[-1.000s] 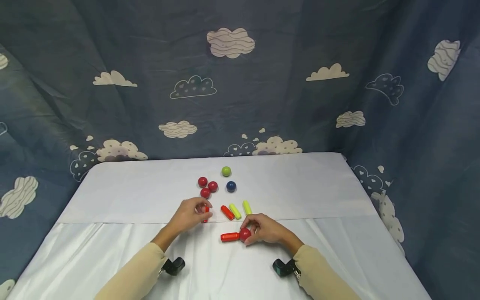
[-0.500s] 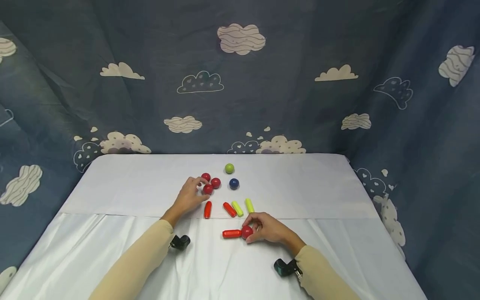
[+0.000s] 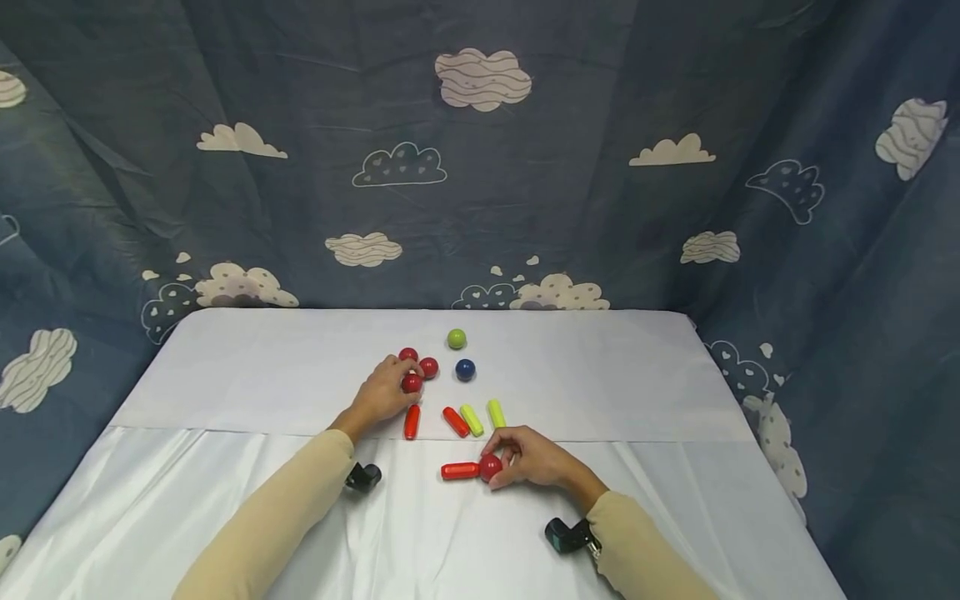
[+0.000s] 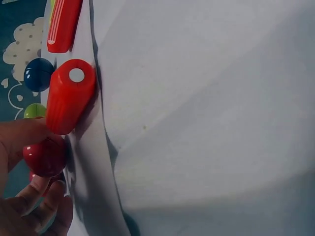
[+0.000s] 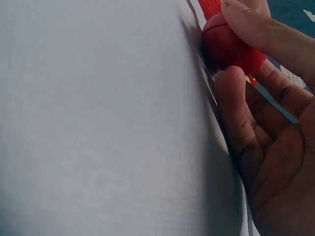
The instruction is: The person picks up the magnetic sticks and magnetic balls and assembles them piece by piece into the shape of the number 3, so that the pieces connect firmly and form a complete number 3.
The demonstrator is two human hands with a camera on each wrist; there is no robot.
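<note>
Red ball [image 3: 491, 468] touching end of red rod [image 3: 460, 472]
Ball glossy, pinched; rod slim, crosswise, to its left. Second ball [image 3: 412, 383], also glossy red, gripped farther back.

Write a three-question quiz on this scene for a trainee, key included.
1. Multiple choice: in the head view, which ball lies farthest from the person? (a) blue (b) green (c) red
2. True or false: the left hand is holding the blue ball.
3. Fill in: the right hand holds a red ball at the end of a ____ stick.

Key:
1. b, the green ball.
2. False; it holds another red ball.
3. Red.
</note>
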